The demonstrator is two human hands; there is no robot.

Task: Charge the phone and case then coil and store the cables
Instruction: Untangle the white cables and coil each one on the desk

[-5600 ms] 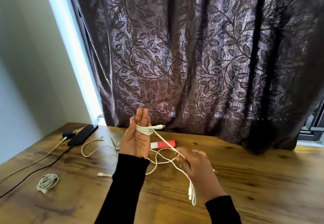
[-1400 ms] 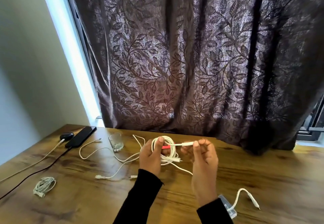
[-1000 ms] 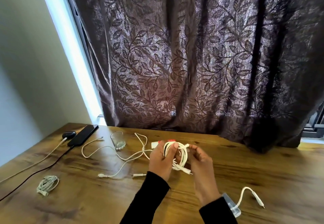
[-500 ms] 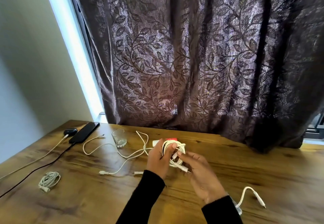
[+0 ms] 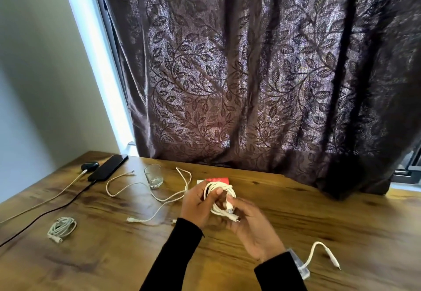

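Observation:
My left hand point(image 5: 197, 206) grips a coiled white cable point(image 5: 219, 199) above the wooden table point(image 5: 319, 218). My right hand point(image 5: 252, 229) pinches the coil's loose plug end near its lower right. A black phone point(image 5: 108, 167) and a black earbud case point(image 5: 90, 166) lie at the far left, each with a cable plugged in. A loose white cable point(image 5: 159, 196) sprawls left of my hands. A finished white coil point(image 5: 62, 229) lies at the near left.
A small glass point(image 5: 153, 176) stands behind the loose cable. A red-and-white box point(image 5: 216, 179) lies just behind my hands. A clear adapter with a short white cable point(image 5: 319, 256) rests at the near right. A dark leaf-patterned curtain point(image 5: 250, 74) hangs behind the table.
The long cable went from loops round my left fingers to a full coil. Over the last second my hands stayed together; the right hand shifted from the coil's side to its plug end.

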